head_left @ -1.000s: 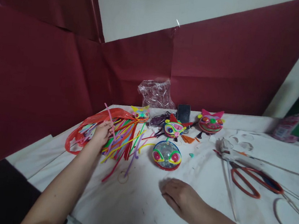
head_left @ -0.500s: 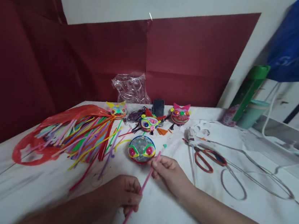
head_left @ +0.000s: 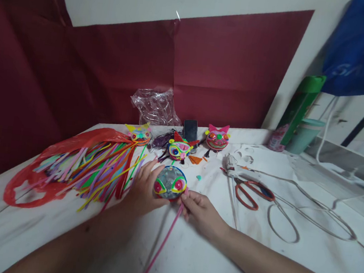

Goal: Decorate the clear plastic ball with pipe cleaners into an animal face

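A round grey ornament (head_left: 170,180) with pink eyes ringed in yellow and green sits at the middle of the white table. My left hand (head_left: 145,189) is closed around its left side, thumb along the lower edge. Between the thumb and fingers of my right hand (head_left: 193,205) is one end of a pink pipe cleaner (head_left: 162,245), held against the ornament's lower right edge. The rest of the pipe cleaner slants down toward me.
Colourful pipe cleaners (head_left: 104,171) spill from a red plastic bag (head_left: 12,191) at left. Finished-looking animal heads (head_left: 217,138) and a phone (head_left: 190,130) lie behind. At right are red-handled scissors (head_left: 247,197), a glue gun (head_left: 231,164) and its looping cord (head_left: 296,234).
My left hand has let go of the pink pipe cleaner and moved up and left onto the ornament. My right hand has brought the pipe cleaner's end to the ornament's edge.
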`<state>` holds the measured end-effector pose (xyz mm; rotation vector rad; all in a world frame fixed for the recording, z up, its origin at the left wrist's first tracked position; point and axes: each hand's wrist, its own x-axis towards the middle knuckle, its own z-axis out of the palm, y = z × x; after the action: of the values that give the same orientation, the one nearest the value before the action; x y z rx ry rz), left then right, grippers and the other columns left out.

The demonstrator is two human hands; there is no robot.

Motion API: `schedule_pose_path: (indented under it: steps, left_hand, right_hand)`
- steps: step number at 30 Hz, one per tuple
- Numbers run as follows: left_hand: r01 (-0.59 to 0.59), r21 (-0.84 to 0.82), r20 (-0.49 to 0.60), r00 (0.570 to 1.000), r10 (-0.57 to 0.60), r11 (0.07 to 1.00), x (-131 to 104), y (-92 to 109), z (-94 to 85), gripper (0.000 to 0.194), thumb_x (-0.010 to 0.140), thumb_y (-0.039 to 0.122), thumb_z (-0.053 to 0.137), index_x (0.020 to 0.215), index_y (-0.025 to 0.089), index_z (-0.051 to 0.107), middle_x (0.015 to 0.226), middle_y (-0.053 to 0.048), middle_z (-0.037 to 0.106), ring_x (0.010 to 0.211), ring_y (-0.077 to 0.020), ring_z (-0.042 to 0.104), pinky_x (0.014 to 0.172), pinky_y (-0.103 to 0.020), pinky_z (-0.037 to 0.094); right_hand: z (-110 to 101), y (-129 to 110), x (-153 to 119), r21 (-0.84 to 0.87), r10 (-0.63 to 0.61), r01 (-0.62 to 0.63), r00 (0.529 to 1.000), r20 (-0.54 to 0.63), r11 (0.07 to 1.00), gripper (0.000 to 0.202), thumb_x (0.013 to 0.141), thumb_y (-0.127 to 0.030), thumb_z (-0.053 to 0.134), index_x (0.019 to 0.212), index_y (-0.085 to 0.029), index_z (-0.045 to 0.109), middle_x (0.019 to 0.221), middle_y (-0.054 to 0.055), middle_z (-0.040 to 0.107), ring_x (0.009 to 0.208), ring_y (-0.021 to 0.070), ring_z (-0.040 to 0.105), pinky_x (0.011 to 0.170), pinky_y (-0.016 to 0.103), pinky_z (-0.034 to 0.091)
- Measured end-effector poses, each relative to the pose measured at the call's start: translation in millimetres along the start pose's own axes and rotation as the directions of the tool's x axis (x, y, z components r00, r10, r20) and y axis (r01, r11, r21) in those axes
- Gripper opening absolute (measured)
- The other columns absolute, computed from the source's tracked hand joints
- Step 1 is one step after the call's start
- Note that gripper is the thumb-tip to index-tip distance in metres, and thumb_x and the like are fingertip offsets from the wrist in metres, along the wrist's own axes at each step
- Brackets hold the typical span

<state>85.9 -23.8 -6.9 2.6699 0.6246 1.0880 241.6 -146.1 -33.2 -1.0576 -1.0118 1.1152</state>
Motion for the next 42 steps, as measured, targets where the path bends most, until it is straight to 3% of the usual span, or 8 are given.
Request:
schedule_pose_path:
  steps: [12,17,21,24,27,29,34,42]
  left_hand:
    - [0.094,-0.135,0.124,0.989,-0.078,0.986,41.8,-19.5,27.4,0.081,0.061,0.028,0.074,0.133,0.023,0.038,0.132,-0.012,0.047,0.122,-0.0305,0.045,0.101,-0.043,0.038]
    - [0.164,-0.138,0.025,0.986,-0.162,0.977,46.6,-25.0,37.6,0.077,0.062,0.028,0.074,0.131,0.023,0.040,0.128,-0.012,0.048,0.122,-0.0301,0.045,0.099,-0.043,0.039]
    - [0.157,-0.261,-0.128,0.972,-0.196,0.952,34.2,-7.6,16.4,0.070,0.063,0.032,0.073,0.127,0.020,0.047,0.137,-0.015,0.042,0.129,-0.0315,0.036,0.105,-0.042,0.033]
    - [0.362,-0.509,0.121,0.928,-0.351,0.781,11.4,16.0,4.0,0.045,0.068,0.035,0.070,0.111,0.024,0.060,0.116,-0.010,0.061,0.108,-0.0269,0.057,0.092,-0.035,0.043]
    - [0.680,-0.602,0.567,0.733,-0.376,0.418,-10.8,37.4,10.8,0.036,0.069,0.046,0.067,0.092,0.019,0.065,0.079,-0.006,0.068,0.070,-0.0196,0.064,0.064,-0.030,0.049]
    - [0.779,-0.576,0.673,0.624,-0.397,0.248,-19.5,46.7,20.0,0.032,0.067,0.048,0.067,0.076,0.017,0.063,0.062,-0.001,0.063,0.049,-0.0125,0.056,0.053,-0.027,0.045]
    - [0.674,-0.734,0.577,0.683,-0.448,0.084,-25.0,55.1,29.4,0.026,0.062,0.039,0.071,0.060,0.016,0.057,0.049,0.004,0.051,0.040,-0.0069,0.041,0.047,-0.024,0.041]
    - [0.707,-0.701,0.608,0.660,-0.441,0.091,-34.4,50.5,29.0,0.019,0.067,0.031,0.067,0.059,0.016,0.057,0.048,0.003,0.053,0.038,-0.0075,0.042,0.045,-0.025,0.041]
  right_hand:
    - [-21.8,-7.7,19.5,0.002,-0.104,0.106,0.984,-0.144,0.994,0.038,0.071,-0.057,0.065,0.076,-0.019,0.068,0.111,0.006,0.051,0.092,0.0180,0.050,0.064,0.025,0.049]
    - [-28.9,-5.6,26.3,0.141,-0.031,0.056,0.984,-0.175,0.988,0.038,0.067,-0.054,0.070,0.074,-0.017,0.069,0.090,0.004,0.059,0.076,0.0141,0.052,0.060,0.025,0.048]
    - [-28.4,-3.1,26.9,0.229,0.023,0.020,0.982,-0.185,0.973,0.037,0.065,-0.052,0.072,0.073,-0.016,0.068,0.063,-0.002,0.055,0.054,0.0089,0.047,0.050,0.022,0.041]
    - [-20.3,-1.3,22.0,0.240,0.041,-0.013,0.993,-0.112,0.971,0.038,0.066,-0.053,0.071,0.074,-0.015,0.069,0.054,-0.004,0.050,0.048,0.0075,0.042,0.046,0.021,0.034]
    - [-9.6,0.0,13.2,0.158,-0.004,0.004,1.000,0.000,0.987,0.039,0.071,-0.054,0.067,0.075,-0.014,0.069,0.054,-0.003,0.052,0.048,0.0071,0.041,0.048,0.022,0.032]
    - [-4.5,-0.3,7.4,0.102,-0.034,0.029,0.999,0.042,0.994,0.039,0.073,-0.053,0.066,0.073,-0.014,0.069,0.057,-0.002,0.054,0.050,0.0071,0.041,0.050,0.023,0.031]
    - [-0.5,-4.4,2.7,0.203,0.013,-0.007,1.000,-0.029,0.979,0.033,0.065,-0.046,0.075,0.076,-0.016,0.066,0.053,-0.004,0.055,0.047,0.0071,0.044,0.049,0.022,0.033]
    - [-2.0,-2.3,5.8,0.256,0.025,0.008,0.992,-0.123,0.967,0.031,0.061,-0.041,0.079,0.070,-0.015,0.065,0.051,-0.004,0.057,0.046,0.0070,0.047,0.049,0.022,0.034]
